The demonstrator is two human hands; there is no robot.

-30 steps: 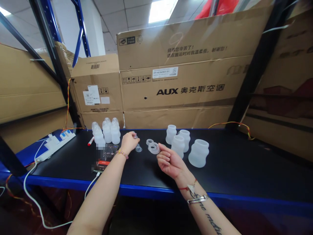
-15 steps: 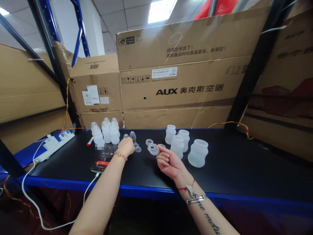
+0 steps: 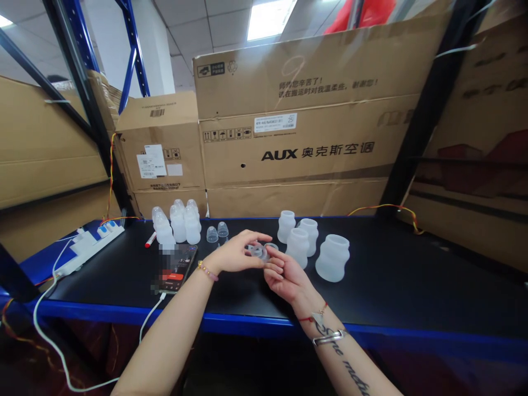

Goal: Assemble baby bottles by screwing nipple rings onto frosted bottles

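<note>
My right hand (image 3: 286, 278) pinches the rim of a translucent bottle collar ring (image 3: 264, 256) between thumb and fingertips. My left hand (image 3: 237, 253) reaches in from the left, thumb and fingers round a clear bottle nipple (image 3: 258, 250) at that ring. Its fingers partly cover both pieces, so how far the nipple sits in the ring is hidden. Just behind the hands lies another ring (image 3: 271, 247). Frosted open-necked baby bottles, such as the large one (image 3: 332, 258), stand right of my right hand. Clear dome caps (image 3: 212, 235) rest beyond my left wrist.
Several capped bottles (image 3: 192, 225) stand at the back left. A phone (image 3: 178, 269) on a white cable lies in front of them, near a red marker (image 3: 150, 240). A power strip (image 3: 91, 247) is at far left. Cardboard (image 3: 289, 192) walls the back.
My left hand has moved right from the small clear parts near the caps to the ring, bringing a nipple. My right hand still holds the ring in nearly the same place.
</note>
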